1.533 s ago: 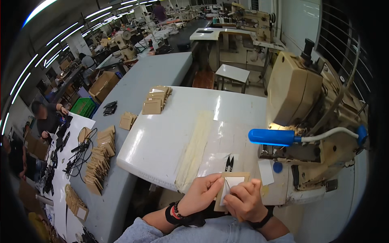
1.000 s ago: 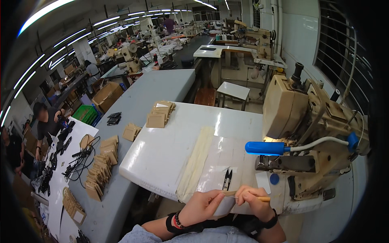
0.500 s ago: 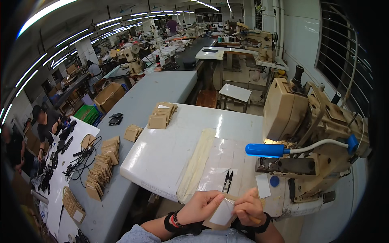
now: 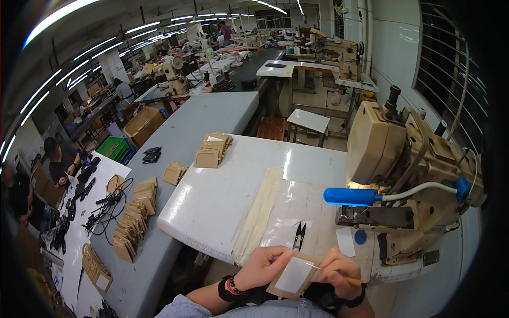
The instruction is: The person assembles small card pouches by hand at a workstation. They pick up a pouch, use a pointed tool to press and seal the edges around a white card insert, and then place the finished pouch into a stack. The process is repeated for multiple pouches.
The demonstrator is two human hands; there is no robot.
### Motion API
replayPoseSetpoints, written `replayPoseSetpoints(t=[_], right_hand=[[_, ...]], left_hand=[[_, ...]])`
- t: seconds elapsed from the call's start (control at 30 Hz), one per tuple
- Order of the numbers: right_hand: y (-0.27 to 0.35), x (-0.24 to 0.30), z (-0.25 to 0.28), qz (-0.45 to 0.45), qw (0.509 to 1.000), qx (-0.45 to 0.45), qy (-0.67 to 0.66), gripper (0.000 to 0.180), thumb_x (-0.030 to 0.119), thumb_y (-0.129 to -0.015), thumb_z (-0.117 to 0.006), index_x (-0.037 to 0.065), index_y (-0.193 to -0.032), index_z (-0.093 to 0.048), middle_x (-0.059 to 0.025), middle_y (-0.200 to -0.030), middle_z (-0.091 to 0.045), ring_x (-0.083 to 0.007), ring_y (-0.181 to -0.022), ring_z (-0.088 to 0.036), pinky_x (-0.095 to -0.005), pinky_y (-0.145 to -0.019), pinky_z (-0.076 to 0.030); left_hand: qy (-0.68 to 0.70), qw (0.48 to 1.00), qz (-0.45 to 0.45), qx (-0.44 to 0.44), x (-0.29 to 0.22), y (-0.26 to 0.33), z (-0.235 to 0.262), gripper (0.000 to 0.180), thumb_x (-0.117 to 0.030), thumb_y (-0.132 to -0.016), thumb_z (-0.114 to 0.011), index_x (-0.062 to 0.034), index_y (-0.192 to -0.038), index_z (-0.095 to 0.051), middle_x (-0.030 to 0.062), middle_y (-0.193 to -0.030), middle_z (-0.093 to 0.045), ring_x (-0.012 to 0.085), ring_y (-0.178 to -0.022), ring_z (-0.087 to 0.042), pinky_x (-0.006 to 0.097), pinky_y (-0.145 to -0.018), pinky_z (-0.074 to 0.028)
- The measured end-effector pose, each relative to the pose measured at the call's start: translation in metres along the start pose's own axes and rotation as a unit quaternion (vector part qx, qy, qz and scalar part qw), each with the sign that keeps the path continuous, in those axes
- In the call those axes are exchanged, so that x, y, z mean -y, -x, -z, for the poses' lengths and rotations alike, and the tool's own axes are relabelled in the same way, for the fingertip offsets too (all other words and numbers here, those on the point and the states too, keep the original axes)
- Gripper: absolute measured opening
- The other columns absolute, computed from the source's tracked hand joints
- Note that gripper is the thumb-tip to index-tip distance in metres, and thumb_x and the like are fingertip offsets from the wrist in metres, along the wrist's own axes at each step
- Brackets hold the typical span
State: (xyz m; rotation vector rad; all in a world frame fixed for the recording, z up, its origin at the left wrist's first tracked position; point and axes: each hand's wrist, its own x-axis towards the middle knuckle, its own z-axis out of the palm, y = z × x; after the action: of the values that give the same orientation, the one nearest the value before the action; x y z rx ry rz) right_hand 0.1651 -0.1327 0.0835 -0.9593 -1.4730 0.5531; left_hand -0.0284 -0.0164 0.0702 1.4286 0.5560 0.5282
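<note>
Bright ceiling strip lights (image 4: 159, 24), glare on white table (image 4: 233, 185), fisheye-bent dark edges

Boxes and a crate beside the grey bench

A brown cardboard box (image 4: 142, 124) stands open at the far left end of the long grey bench, with a green plastic crate (image 4: 113, 149) just beside it, nearer the seated workers. A small white rectangular label (image 4: 345, 241) lies on the white table at the foot of the sewing machine. No signs or screens can be made out.
</note>
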Motion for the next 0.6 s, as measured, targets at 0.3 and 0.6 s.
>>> replayPoseSetpoints(t=[0.3, 0.6], right_hand=[[0.025, -0.006, 0.008, -0.137, 0.966, -0.208, 0.075, 0.055, 0.051, -0.093, -0.048, -0.003, -0.085, -0.057, -0.0142, -0.078, -0.068, -0.0122, -0.056, -0.062, -0.0222, -0.053, -0.049], [0.015, -0.005, -0.006, -0.25, 0.963, -0.104, -0.013, 0.028, 0.024, -0.094, -0.059, -0.003, -0.086, -0.057, -0.0015, -0.066, -0.054, -0.0056, -0.06, -0.046, -0.023, -0.053, -0.039]], left_hand=[[-0.019, 0.997, -0.029, -0.066, -0.006, -0.008, -0.003, 0.025, -0.015, -0.097, -0.052, 0.0062, -0.096, -0.065, -0.0002, -0.075, -0.064, 0.0014, -0.067, -0.054, 0.018, -0.057, -0.043], [-0.025, 0.99, -0.06, -0.123, -0.007, -0.022, -0.03, 0.025, -0.014, -0.096, -0.052, 0.007, -0.091, -0.065, 0.0015, -0.076, -0.064, 0.0038, -0.069, -0.054, 0.02, -0.06, -0.043]])
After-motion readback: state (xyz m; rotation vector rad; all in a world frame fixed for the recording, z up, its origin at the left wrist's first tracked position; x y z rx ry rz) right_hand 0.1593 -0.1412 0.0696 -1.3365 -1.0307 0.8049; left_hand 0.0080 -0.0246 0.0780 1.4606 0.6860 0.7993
